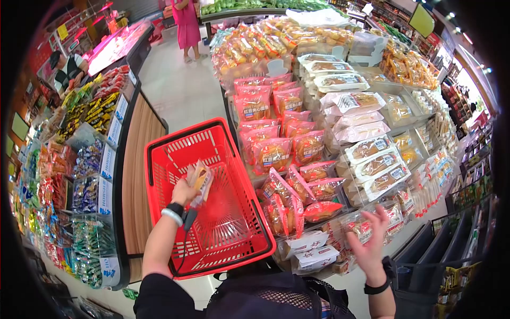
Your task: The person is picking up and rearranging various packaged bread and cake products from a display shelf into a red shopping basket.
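Note:
My left hand (pixel 183 192) is closed on a packaged bread (pixel 202 178) in clear wrapping, held over the inside of a red shopping basket (pixel 223 234). The basket's slotted walls and bottom show around it. On the right, my right hand (pixel 372 239) is raised with its fingers spread and nothing in it, in front of the bread display. Nearest to it are wrapped breads (pixel 359 229) in clear packs. Pink bags of red bean bread (pixel 272 154) stand in rows beside the basket, and white-wrapped loaves (pixel 376 165) lie right of them.
Left of the basket is a wood-sided candy stand (pixel 141 165) with several bins of wrapped sweets (pixel 87 159). A person in a pink dress (pixel 186 26) stands in the aisle; another person (pixel 69 69) is at the far left. Dark shelving (pixel 419 255) flanks the right side.

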Demonstrator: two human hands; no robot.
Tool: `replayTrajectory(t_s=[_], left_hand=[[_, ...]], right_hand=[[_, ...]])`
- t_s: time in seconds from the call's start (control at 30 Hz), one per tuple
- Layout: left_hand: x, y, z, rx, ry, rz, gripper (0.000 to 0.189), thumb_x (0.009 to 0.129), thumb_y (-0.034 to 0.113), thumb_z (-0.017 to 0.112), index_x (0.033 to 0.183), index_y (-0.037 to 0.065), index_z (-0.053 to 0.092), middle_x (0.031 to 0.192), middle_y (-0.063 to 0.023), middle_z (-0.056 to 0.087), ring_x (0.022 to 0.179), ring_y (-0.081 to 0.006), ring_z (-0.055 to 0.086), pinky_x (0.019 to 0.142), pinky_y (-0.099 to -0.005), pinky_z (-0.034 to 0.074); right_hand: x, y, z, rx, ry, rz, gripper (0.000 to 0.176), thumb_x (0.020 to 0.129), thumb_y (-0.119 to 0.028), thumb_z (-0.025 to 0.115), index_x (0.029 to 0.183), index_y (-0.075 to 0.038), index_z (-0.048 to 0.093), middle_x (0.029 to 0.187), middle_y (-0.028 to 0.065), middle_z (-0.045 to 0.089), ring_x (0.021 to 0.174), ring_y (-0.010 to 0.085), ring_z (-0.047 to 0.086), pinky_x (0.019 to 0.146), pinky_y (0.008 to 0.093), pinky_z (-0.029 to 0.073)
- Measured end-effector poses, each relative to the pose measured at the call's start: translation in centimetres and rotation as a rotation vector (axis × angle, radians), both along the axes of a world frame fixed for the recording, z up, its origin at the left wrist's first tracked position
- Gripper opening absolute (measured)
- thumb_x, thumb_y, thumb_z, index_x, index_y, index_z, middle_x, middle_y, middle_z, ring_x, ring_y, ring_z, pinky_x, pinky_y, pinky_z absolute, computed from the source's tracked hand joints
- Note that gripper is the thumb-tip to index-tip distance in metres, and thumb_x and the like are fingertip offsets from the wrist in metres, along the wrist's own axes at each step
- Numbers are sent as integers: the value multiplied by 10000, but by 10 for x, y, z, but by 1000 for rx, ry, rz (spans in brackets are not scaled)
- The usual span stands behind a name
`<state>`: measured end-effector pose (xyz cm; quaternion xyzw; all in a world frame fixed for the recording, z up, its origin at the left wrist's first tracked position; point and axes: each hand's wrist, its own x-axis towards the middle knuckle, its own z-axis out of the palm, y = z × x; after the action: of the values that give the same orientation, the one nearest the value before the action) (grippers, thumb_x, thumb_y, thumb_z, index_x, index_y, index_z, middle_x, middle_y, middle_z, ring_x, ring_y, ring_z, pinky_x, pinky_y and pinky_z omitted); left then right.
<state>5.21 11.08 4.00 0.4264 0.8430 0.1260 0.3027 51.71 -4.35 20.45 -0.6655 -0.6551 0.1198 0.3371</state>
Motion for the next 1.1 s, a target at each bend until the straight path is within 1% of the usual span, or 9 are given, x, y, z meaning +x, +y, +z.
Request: replayTrajectory(t_s=[0.07,0.2,0.27,0.37,0.53,0.63,0.73,0.93,1.1], left_hand=[[4,-20,33,125,-223,-41,574,532,124,808,1019,-41,554,935,-144,641,814,-219,646,736,-322,515],[69,-69,120,362,-869,-164,556,657,0,760,1122,-21,455,1046,-108,597,934,-179,606,821,-328,507],[115,-87,143,354,-951,-270,536,675,22,759,1114,-10,452,1032,-85,592,946,-158,589,834,-310,490],[185,-110,161,296,-954,-540,531,697,47,750,1126,-12,442,1039,-71,575,980,-134,556,867,-291,458],[265,-135,150,146,-1245,-768,732,709,6,713,1304,-9,288,1200,-111,492,1096,-187,511,929,-327,433],[284,-141,159,43,-1278,-635,662,715,-67,633,1297,37,334,1202,-118,482,1020,-187,542,860,-300,460],[277,-129,144,249,-1088,-598,552,737,-87,575,1243,37,391,1183,-114,485,951,-182,560,824,-287,466],[241,-121,121,366,-983,-280,410,791,-24,578,1177,5,442,1127,-120,516,898,-152,569,767,-246,459],[251,-129,121,417,-857,-234,372,816,27,570,1165,31,444,1088,-93,535,839,-123,577,672,-206,438]], right_hand=[[-23,9,-3,-56,99,172,521,658,-94,710,1137,-49,511,1260,158,376,1166,281,392,979,399,333],[-59,15,-28,-419,620,487,637,746,-208,723,1259,-6,403,1247,162,430,1126,249,476,896,363,430],[-71,13,-33,-446,665,531,687,769,-233,717,1298,10,354,1264,161,423,1132,241,484,881,353,447],[-72,4,-35,-474,1129,509,701,793,-145,694,1335,8,276,1235,142,479,1147,186,482,899,321,449],[-16,-17,-34,-442,1399,257,566,770,-67,695,1252,-4,404,1105,86,594,996,165,587,855,312,483],[42,-34,-23,-355,1480,113,502,756,-56,705,1195,-7,466,1077,82,613,965,164,600,831,309,493],[111,-37,-17,-195,1491,-188,424,756,-48,695,1136,-1,514,1084,105,608,949,216,617,825,382,519],[294,-15,-43,225,1358,-656,358,761,-38,682,1089,12,548,1011,108,626,862,222,634,745,364,547],[381,22,-60,334,1277,-783,351,742,-33,694,1058,33,555,973,124,626,805,230,636,704,361,547]])
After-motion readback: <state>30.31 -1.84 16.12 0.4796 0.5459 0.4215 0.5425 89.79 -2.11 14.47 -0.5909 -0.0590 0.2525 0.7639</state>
